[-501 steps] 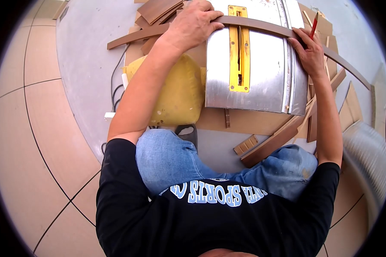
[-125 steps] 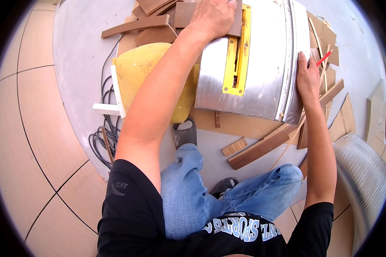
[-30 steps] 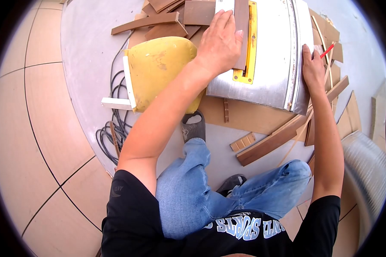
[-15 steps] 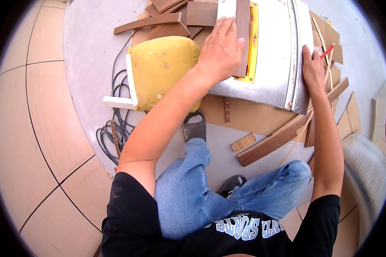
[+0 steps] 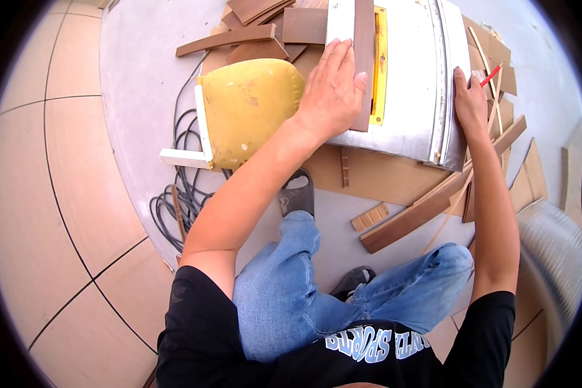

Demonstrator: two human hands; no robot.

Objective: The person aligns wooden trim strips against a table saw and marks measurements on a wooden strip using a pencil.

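Observation:
My left hand [image 5: 333, 87] lies with outstretched fingers over a white strip [image 5: 340, 22], its thumb against a brown board [image 5: 363, 58]. Both pieces rest lengthwise on the metal saw table [image 5: 410, 77]. The board covers part of the yellow slotted insert [image 5: 380, 71]; no blade is visible. At the table's right edge, my right hand [image 5: 471, 103] rests with a red pencil [image 5: 491, 75] held between its fingers, pointing up and right.
A yellow bulging bag [image 5: 252, 110] adjoins the table's left side, beside a white L-shaped piece [image 5: 184, 157] and coiled black cable [image 5: 181, 207]. Brown offcuts [image 5: 226, 39] are piled at upper left. More strips [image 5: 407, 226] and cardboard [image 5: 381, 178] lie on the floor.
Since the earliest frame, a long strip held by both hands has gone from the table. Over the last second, the brown board has slid toward my body and my left hand has moved slightly nearer.

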